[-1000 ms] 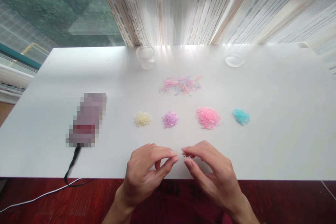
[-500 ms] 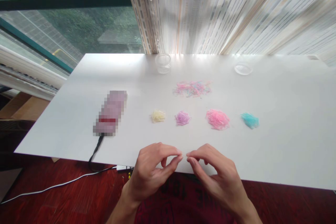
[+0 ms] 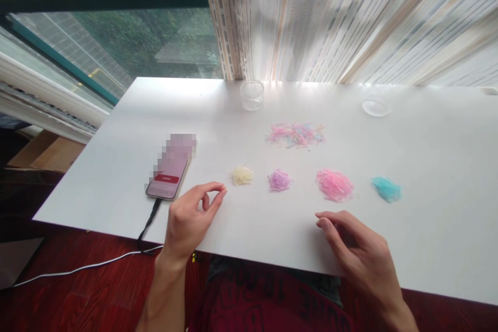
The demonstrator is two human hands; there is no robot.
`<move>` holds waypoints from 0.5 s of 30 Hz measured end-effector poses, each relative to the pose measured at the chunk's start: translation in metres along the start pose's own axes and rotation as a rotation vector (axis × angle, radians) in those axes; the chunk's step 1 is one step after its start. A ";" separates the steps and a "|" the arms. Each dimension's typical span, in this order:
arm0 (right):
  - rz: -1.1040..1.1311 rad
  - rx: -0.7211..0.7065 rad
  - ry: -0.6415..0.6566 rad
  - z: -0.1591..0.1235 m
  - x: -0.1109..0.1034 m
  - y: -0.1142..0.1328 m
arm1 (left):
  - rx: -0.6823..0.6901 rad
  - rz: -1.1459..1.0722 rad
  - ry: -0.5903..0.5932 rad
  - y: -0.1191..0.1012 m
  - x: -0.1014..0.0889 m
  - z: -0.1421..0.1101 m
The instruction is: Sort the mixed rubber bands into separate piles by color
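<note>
My left hand (image 3: 196,213) is over the table's near left part, thumb and forefinger pinched beside the pale yellow pile of thin strands (image 3: 241,176). Whatever the pinch holds is too small to make out. Below the pink pile (image 3: 335,185), my right hand (image 3: 358,244) has its thumb and forefinger nearly together; anything between them cannot be seen. A purple pile (image 3: 279,180) lies between the yellow and pink ones, and a teal pile (image 3: 386,189) sits at the right end of the row. Behind them spreads a loose heap of mixed-colour strands (image 3: 295,135).
A clear round tub (image 3: 252,95) and a clear lid (image 3: 376,107) stand near the back edge of the white table (image 3: 439,166). A phone (image 3: 167,179) with a black cable (image 3: 150,225) lies on the left. Curtains (image 3: 295,21) hang behind.
My hands have moved apart: the left went left and forward toward the yellow pile, the right shifted to the right. The view has turned slightly left.
</note>
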State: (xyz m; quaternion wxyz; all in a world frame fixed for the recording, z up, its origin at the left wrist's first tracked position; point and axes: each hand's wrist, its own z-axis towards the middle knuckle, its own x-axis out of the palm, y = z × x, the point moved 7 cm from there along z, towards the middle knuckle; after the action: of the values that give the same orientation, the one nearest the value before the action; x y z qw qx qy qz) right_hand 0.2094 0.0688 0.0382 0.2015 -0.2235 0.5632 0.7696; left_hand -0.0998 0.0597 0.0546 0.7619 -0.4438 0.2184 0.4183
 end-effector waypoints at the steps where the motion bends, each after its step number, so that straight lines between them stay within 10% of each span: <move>1: 0.002 0.009 -0.003 0.000 0.000 -0.003 | 0.019 0.022 0.037 0.004 0.001 0.003; 6: 0.005 0.000 -0.004 0.001 0.001 -0.006 | 0.082 0.103 0.120 0.014 0.001 0.012; 15: -0.039 -0.002 0.006 0.001 0.001 -0.006 | -0.125 0.291 -0.069 0.008 0.004 0.013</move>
State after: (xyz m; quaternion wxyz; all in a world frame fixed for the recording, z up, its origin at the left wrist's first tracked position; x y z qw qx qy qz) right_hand 0.2117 0.0715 0.0336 0.2147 -0.2369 0.5586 0.7654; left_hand -0.1053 0.0746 0.0545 0.6713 -0.4393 0.2277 0.5518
